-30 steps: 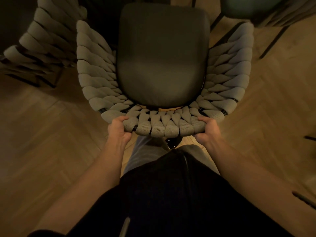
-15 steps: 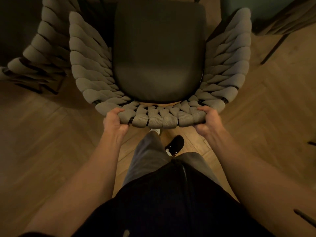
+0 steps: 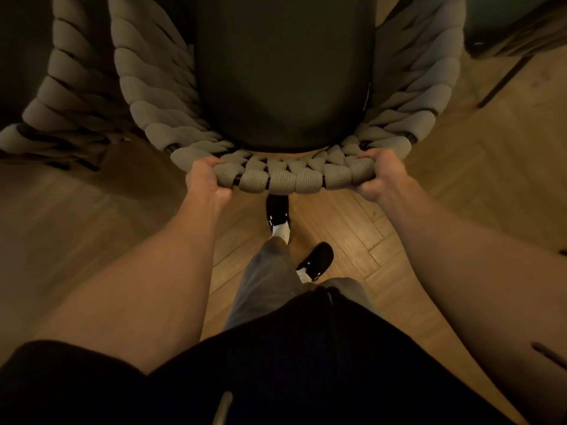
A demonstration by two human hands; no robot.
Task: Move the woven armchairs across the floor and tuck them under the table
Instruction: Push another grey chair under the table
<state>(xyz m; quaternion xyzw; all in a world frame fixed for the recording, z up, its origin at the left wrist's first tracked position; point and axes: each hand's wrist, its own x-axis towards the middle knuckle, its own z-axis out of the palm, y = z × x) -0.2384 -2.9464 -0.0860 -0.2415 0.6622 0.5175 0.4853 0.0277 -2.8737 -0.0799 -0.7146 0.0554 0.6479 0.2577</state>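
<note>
While both hands clamp the curved top rail of the woven armchair (image 3: 285,96), the grip sits wide, one hand at each end of the backrest's rear arc. The left hand (image 3: 206,179) wraps its fingers over the padded cord loops with the thumb beneath; the right hand (image 3: 376,174) mirrors it on the other side. Holding the rail at its two outer points probably gives steering control, so the chair can be pushed straight without swinging.

Both arms reach almost fully forward, which suggests the chair is being driven ahead of the body rather than lifted; whether its legs touch the wooden floor (image 3: 460,185) cannot be told, since the seat hides them. One black shoe (image 3: 277,208) is planted just beneath the back rail, mid-stride.

The dark seat cushion (image 3: 285,72) points away from the person, toward the shadowed top of the view where the table presumably stands, though no tabletop is clearly visible. A second woven armchair (image 3: 58,96) stands just beside the first on the left, its weave close to the held chair's armrest. That narrow gap is a likely snag point. Thin dark furniture legs (image 3: 506,78) cross the floor at upper right.
</note>
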